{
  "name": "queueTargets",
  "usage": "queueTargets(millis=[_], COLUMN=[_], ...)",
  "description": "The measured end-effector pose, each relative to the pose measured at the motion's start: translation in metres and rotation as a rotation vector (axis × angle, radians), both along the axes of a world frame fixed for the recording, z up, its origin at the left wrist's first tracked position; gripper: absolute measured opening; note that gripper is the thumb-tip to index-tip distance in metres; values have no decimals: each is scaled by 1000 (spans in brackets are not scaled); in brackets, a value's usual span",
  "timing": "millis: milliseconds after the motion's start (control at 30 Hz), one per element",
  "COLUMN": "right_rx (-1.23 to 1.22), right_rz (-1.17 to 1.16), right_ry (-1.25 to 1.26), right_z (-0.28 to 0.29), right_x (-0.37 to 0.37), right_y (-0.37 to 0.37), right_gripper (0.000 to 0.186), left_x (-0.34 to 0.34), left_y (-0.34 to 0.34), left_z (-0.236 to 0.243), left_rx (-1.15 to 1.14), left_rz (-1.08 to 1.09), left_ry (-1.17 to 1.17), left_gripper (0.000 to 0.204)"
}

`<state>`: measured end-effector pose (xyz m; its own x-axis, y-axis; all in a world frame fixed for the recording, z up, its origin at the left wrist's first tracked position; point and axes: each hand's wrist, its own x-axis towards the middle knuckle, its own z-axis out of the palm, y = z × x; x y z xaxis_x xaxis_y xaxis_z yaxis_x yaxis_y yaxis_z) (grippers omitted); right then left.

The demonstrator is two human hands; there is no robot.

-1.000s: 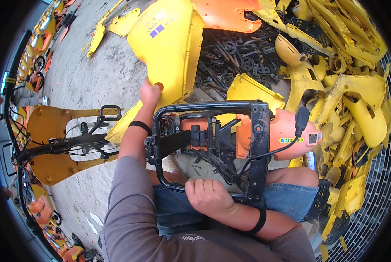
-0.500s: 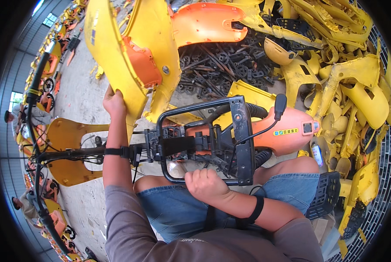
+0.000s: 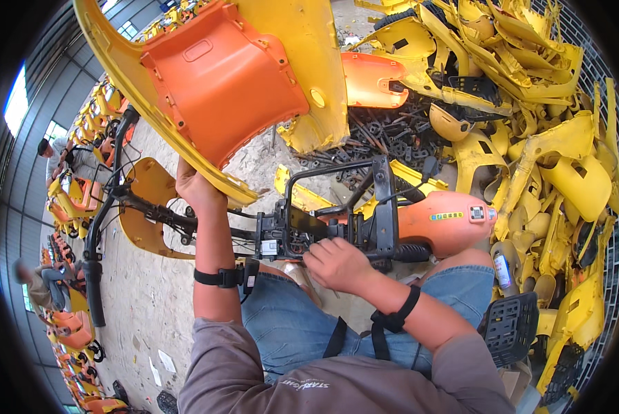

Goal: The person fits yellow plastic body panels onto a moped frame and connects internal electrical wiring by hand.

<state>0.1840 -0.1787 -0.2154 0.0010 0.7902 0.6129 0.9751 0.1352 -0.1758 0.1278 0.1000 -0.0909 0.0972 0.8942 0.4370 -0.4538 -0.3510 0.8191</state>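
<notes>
My left hand (image 3: 200, 190) grips the lower edge of a large yellow plastic panel (image 3: 313, 58), lifted at the upper left with its inside facing me and an orange molded piece (image 3: 213, 83) nested in it. My right hand (image 3: 330, 262) is curled on the lower tube of the black metal frame (image 3: 384, 207) of a scooter lying across my knees. Its orange rear body (image 3: 447, 224) points right; its black handlebar (image 3: 97, 290) and a yellow front cover (image 3: 146, 231) extend left. The wiring in the middle of the frame is too small to make out.
Piles of yellow panels (image 3: 568, 179) fill the right beside a brick wall. Black metal parts (image 3: 392, 124) lie heaped ahead, with another orange panel (image 3: 364, 72). Rows of scooters line the left, where two other people (image 3: 61, 286) sit. A black plastic basket (image 3: 504, 331) is by my right knee.
My left hand has raised the yellow panel up and turned it over, showing the orange piece inside. My right hand has moved slightly up along the frame. The view has shifted, showing more shed wall.
</notes>
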Motion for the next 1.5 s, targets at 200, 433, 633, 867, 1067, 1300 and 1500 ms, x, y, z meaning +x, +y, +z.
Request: queueTargets(millis=[200,433,633,867,1067,1300,1500], right_rx=[308,335,211,149,143,158,273], right_rz=[-338,-600,-438,-377,-383,-336,-265], right_ry=[344,477,591,633,634,749,750], right_z=[60,75,55,43,44,50,64], right_x=[30,73,52,30,18,2,-8], right_y=[-32,-63,-66,-74,-84,-80,-68], right_gripper=[35,48,44,33,27,25,28], left_x=[-55,-68,-98,-116,-138,-183,-214], left_y=[-21,-91,-95,-100,-90,-97,-102], left_z=[-28,-35,-68,-67,-31,22,87], left_rx=[145,175,66,54,-63,158,846], left_rz=[138,290,343,287,390,238,283], left_ry=[23,72,31,-53,-120,-55,210], left_gripper=[42,22,24,29,30,34,18])
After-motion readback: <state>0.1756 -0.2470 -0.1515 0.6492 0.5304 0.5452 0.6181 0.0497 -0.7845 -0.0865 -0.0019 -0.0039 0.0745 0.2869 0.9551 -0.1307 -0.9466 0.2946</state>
